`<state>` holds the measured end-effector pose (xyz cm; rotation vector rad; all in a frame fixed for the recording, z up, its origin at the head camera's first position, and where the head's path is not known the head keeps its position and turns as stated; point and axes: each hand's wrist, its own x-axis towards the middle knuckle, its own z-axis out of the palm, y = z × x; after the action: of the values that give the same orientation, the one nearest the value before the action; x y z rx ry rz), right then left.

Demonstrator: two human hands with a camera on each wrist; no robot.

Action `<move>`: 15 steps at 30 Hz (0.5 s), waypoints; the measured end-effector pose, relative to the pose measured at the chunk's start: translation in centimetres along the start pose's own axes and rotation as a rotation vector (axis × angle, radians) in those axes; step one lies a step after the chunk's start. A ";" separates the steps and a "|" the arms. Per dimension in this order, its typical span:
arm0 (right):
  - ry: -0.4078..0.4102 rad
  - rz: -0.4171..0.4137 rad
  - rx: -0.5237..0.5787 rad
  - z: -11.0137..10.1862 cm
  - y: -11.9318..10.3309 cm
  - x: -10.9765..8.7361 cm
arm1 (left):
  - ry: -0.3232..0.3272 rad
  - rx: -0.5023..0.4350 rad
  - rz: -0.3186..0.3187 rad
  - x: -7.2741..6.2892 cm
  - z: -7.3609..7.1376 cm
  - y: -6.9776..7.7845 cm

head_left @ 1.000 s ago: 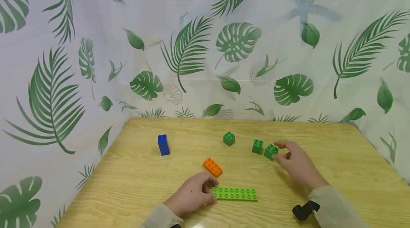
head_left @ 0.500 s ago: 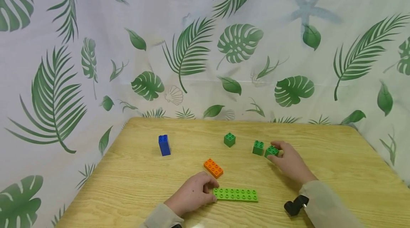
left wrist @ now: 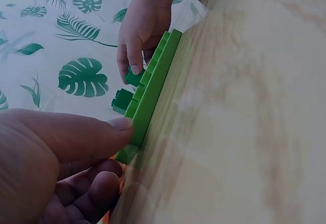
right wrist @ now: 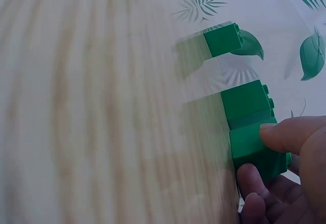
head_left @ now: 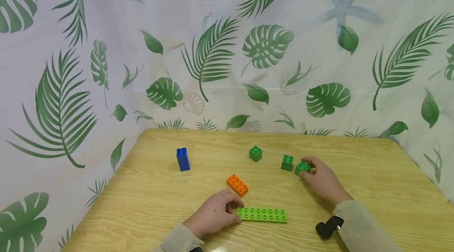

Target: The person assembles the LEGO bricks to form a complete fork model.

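Note:
My left hand (head_left: 217, 212) pinches the left end of a long light-green row of toy building bricks (head_left: 261, 215), which lies flat near the front of the table. In the left wrist view, thumb and fingers sit at the end of this light-green row (left wrist: 153, 96). Farther back on the right, my right hand (head_left: 323, 178) grips a dark green square brick (head_left: 302, 167) between thumb and fingers. The right wrist view shows that held brick (right wrist: 257, 145) low on the table, close beside a second green brick (right wrist: 247, 104). That second brick (head_left: 287, 162) stands just left of it in the head view.
A third green brick (head_left: 255, 153) stands farther left at the back. An orange brick (head_left: 237, 185) lies behind the light-green row. A tall blue brick stack (head_left: 183, 159) stands at the back left. Leaf-printed curtains (head_left: 213, 47) hang behind the wooden table (head_left: 142, 189).
My right hand has moved slightly left and closed its thumb and fingers around the right-hand green brick. My left hand stays at the light-green row. The head view has shifted a little.

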<state>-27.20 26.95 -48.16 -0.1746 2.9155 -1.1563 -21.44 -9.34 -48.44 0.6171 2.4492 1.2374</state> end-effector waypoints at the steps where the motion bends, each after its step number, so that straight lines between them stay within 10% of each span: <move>1: -0.001 0.001 -0.001 0.0 0.0 -0.1 | 0.000 0.001 -0.002 0.0 0.0 0.0; 15: -0.049 -0.010 0.013 -0.4 -0.1 -2.8 | 0.013 0.008 0.006 0.0 0.1 -0.1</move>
<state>-24.46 27.45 -47.90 -0.2142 2.8669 -1.1550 -21.41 -9.33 -48.53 0.6205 2.4663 1.2383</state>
